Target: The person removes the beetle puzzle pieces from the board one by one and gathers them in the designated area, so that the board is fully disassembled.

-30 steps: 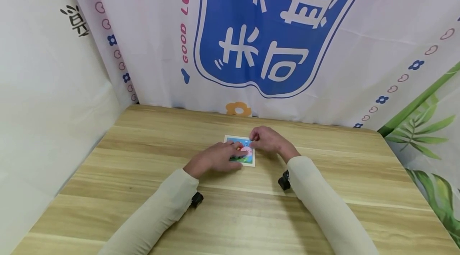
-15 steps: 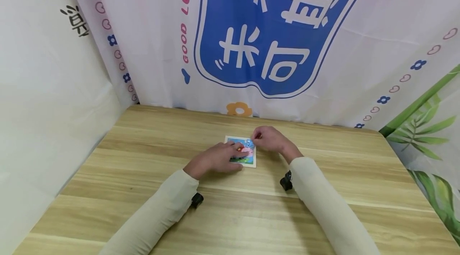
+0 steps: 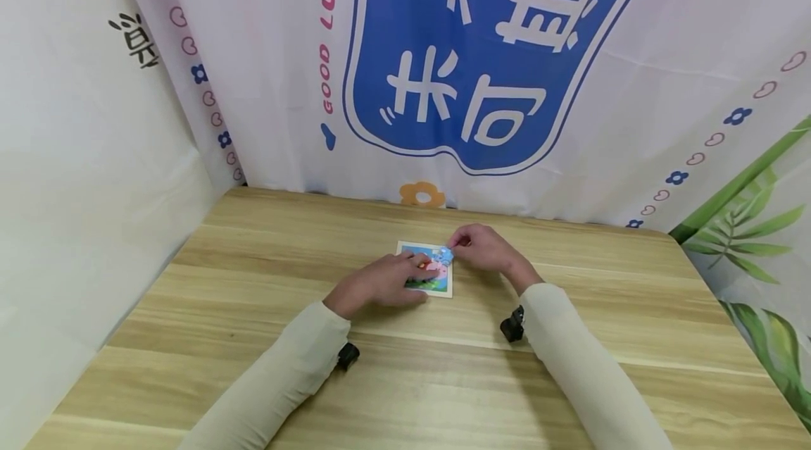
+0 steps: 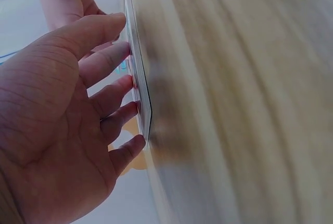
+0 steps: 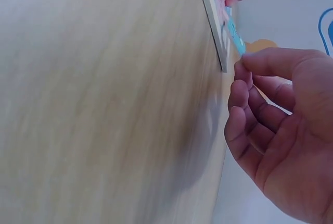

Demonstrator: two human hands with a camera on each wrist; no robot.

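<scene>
One picture board [image 3: 438,286], square with a pale rim, lies flat on the wood-grained worktop [image 3: 405,386], near its far edge. The left hand [image 3: 388,279] rests across the left and middle of the board, fingers spread over the picture and clasping nothing, fingertips touching its face, with the thumb beside the near edge. The right hand [image 3: 486,248] pinches a thin blue piece [image 3: 445,255] between thumb and forefinger at the far right corner of the board; its other fingers are bent below. Seen from the right wrist, the piece is tilted, its pinched end raised above the board; whether its other end touches the board, I cannot tell. Both arms wear cream sleeves [image 3: 279,372], with a small black device [image 3: 348,355] at the left wrist and another black device [image 3: 512,324] at the right. Behind the worktop hangs a white cloth [image 3: 279,84] printed with a blue panel [image 3: 443,70] and an orange flower [image 3: 410,194]
</scene>
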